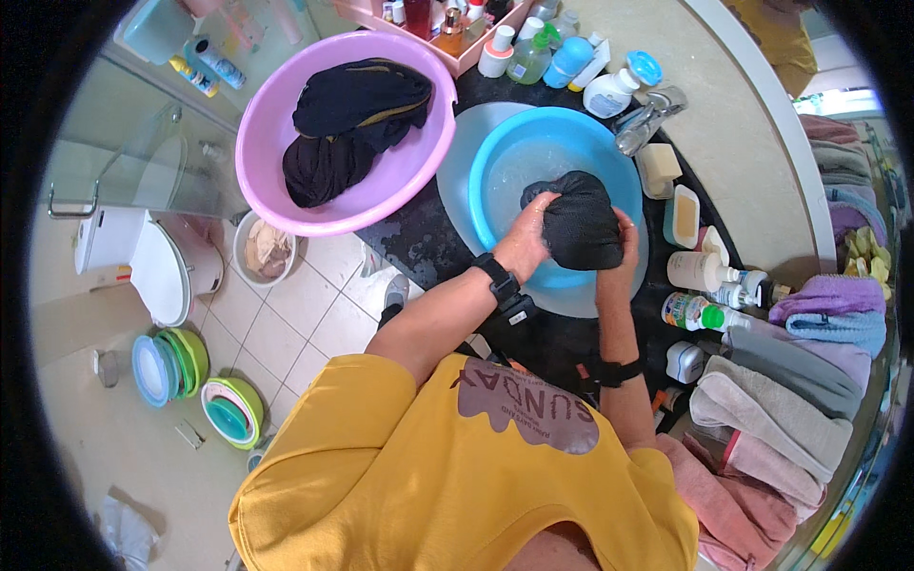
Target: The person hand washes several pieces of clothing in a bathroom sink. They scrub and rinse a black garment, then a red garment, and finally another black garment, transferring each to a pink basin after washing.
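Between my two hands is a bunched black cloth [583, 224], wet-looking and gathered into a ball. My left hand [526, 238] grips its left side and my right hand [624, 249] closes on its right side. The bundle is over a round blue basin [487, 152] with cloudy water in it, which sits in the white sink [459, 157]. Part of the bundle's far edge is at or near the water; I cannot tell if it touches. To the left, a large pink basin [249, 162] holds more black clothing [362, 105].
A chrome faucet [649, 119] stands beyond the sink, with soap bars [659, 164] and bottles [695, 271] to the right. Several bottles [533, 55] line the far counter. Folded towels [771, 414] lie at the right. A toilet [162, 271] and a white bucket [249, 276] are at left.
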Tool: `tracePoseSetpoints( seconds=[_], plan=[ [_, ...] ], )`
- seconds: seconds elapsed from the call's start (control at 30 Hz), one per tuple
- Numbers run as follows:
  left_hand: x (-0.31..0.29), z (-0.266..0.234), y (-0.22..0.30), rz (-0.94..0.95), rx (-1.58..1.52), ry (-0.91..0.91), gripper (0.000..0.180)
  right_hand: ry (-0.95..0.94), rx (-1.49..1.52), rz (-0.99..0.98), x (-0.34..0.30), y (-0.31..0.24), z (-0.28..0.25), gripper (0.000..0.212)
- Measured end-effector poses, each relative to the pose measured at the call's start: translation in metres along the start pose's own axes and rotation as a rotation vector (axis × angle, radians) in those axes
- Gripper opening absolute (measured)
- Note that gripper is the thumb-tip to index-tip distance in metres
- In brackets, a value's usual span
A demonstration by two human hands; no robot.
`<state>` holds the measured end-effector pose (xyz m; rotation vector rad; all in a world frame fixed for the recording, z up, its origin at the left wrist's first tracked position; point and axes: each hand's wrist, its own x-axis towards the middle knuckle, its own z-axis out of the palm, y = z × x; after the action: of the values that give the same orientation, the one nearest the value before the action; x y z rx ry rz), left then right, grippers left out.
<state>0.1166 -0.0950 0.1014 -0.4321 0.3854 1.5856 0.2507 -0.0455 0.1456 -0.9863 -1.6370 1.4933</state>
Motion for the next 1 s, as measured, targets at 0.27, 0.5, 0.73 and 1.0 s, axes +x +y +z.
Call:
tracePoseSetpoints(
  seconds=[0.27, 0.5, 0.73, 1.0],
  plan=[
    [-0.002, -0.002, -0.008, -0.177, -0.051, 0.074, 0.031, -0.694, -0.519, -0.135, 0.020, -0.071, -0.041, 0.092],
    [0.002, 0.007, -0.007, 0.044, -0.007, 0.111, 0.040, -0.358, -0.102, -0.008, 0.002, -0.044, -0.026, 0.074],
    [-0.032, 0.043, -0.024, 0.470, 0.453, -0.068, 0.042, 0.214, 0.814, 0.496, -0.002, 0.024, -0.010, 0.050],
    [-0.026, 0.057, -0.017, 0.498, 0.550, -0.120, 0.049, 0.008, 0.938, 0.728, 0.013, 0.009, -0.028, 0.042]
  ],
)
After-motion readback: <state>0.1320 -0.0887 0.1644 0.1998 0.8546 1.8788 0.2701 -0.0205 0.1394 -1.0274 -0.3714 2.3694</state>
